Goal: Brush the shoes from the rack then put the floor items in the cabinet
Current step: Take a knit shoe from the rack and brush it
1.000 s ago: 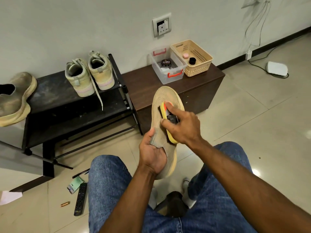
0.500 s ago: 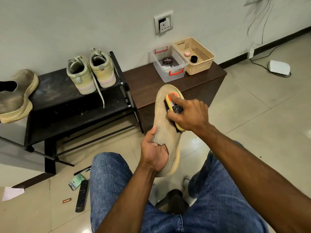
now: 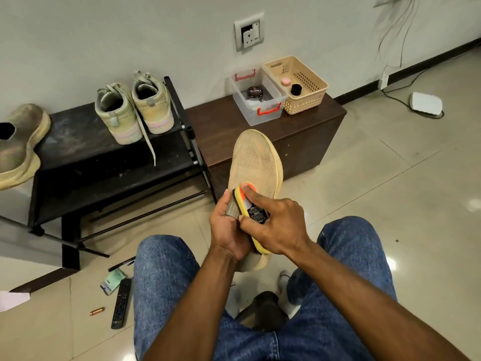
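Tan mesh shoe (image 3: 256, 162) stands toe-up in front of the knees, its heel gripped in the left hand (image 3: 229, 231), whose fingers curl round it. The right hand (image 3: 276, 225) clasps a yellow brush (image 3: 247, 212) against the shoe's lower upper, thumb and fingers pinching its sides; the brush's small label is too blurred to read. Behind stands a black shoe rack (image 3: 83, 149) with a pale pair of sneakers (image 3: 135, 110) and a dusty grey shoe (image 3: 18, 147) on it. Beside it a brown cabinet (image 3: 307, 142) carries a clear box (image 3: 256, 97) holding a tin, apparently marked "Cherry", and a beige basket (image 3: 299, 84). On the tiled floor (image 3: 377, 178) lie a remote (image 3: 121, 303), a pen (image 3: 121, 264) and a small copper piece (image 3: 97, 311).
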